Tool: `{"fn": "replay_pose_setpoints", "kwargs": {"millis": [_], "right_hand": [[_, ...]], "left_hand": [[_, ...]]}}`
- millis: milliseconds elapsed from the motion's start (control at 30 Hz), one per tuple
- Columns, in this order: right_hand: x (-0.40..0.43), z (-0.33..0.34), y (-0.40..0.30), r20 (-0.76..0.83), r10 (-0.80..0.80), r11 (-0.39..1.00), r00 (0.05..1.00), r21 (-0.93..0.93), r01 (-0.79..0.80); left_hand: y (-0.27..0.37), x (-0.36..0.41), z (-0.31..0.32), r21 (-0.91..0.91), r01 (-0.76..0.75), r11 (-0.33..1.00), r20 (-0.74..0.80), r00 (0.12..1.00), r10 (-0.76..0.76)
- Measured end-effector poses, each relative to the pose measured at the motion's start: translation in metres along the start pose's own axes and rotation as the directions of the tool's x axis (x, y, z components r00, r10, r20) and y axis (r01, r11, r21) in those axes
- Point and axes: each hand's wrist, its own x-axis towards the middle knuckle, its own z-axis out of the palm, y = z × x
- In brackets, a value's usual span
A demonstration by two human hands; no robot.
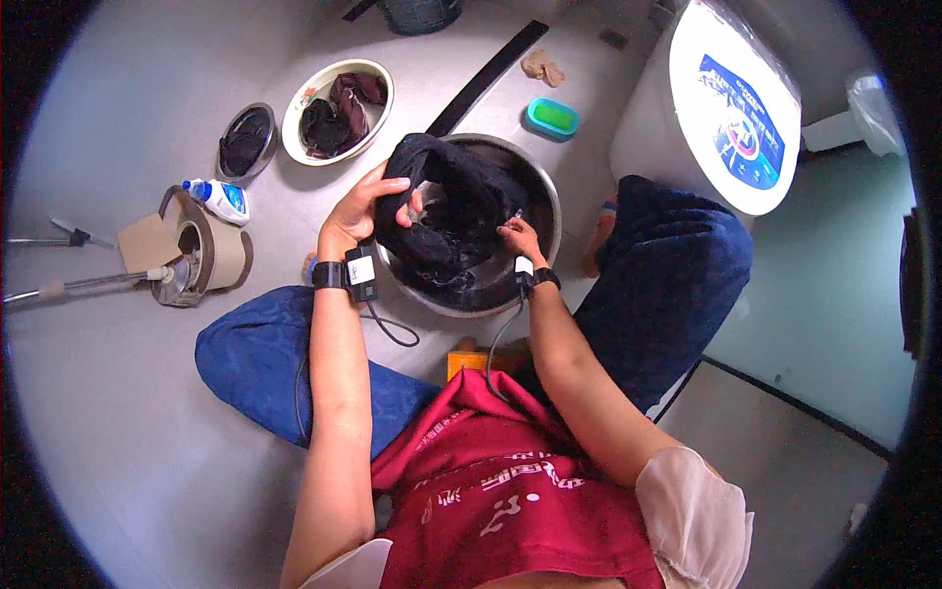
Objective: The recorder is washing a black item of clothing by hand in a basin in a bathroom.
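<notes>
A bundled black cloth (pixel 460 199), wet-looking and bent into a loop, rises out of a round metal basin (pixel 557 213) in front of me. My left hand (pixel 366 205) grips its left side, with the thumb on top and fingertips showing through the loop. At the right edge of the cloth, the fingers of my right hand (pixel 522 239) are curled closed on it. A small shiny spot shows by those fingertips; I cannot tell whether it is water or an object. Dark liquid or fabric fills the basin's lower part.
To the left are an enamel basin (pixel 292 140) of dark clothes, a smaller metal bowl (pixel 271 140), a detergent bottle (pixel 229 202) and a beige bin (pixel 224 254). Beyond the basin lie a soap box (pixel 553 119) and a crumpled cloth (pixel 543 68). A white-lidded appliance (pixel 684 125) stands right.
</notes>
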Motion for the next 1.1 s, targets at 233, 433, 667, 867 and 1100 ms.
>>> {"fn": "replay_pose_setpoints", "kwargs": {"millis": [233,433,667,867,1100], "right_hand": [[-0.027,0.027,-0.014,-0.095,0.119,0.974,0.988,-0.180,-0.135],[-0.032,0.042,-0.020,-0.109,0.105,0.994,0.989,-0.007,-0.106],[-0.064,0.047,-0.057,0.284,0.091,0.818,0.954,0.525,-0.234],[-0.117,0.040,-0.101,0.379,-0.144,0.865,0.914,0.497,-0.070],[-0.141,0.061,-0.152,0.622,-0.185,0.397,0.760,0.755,-0.521]], "left_hand": [[-0.009,-0.001,-0.002,-0.005,0.006,1.000,-0.027,1.000,-0.006],[-0.003,0.005,0.000,0.047,0.090,0.995,-0.097,0.992,-0.085],[-0.028,0.008,-0.010,0.067,0.149,0.987,-0.262,0.957,-0.127],[-0.056,0.001,-0.012,0.183,0.275,0.944,-0.322,0.924,-0.207],[-0.077,-0.013,0.014,0.210,0.179,0.961,-0.235,0.963,-0.128]]}}
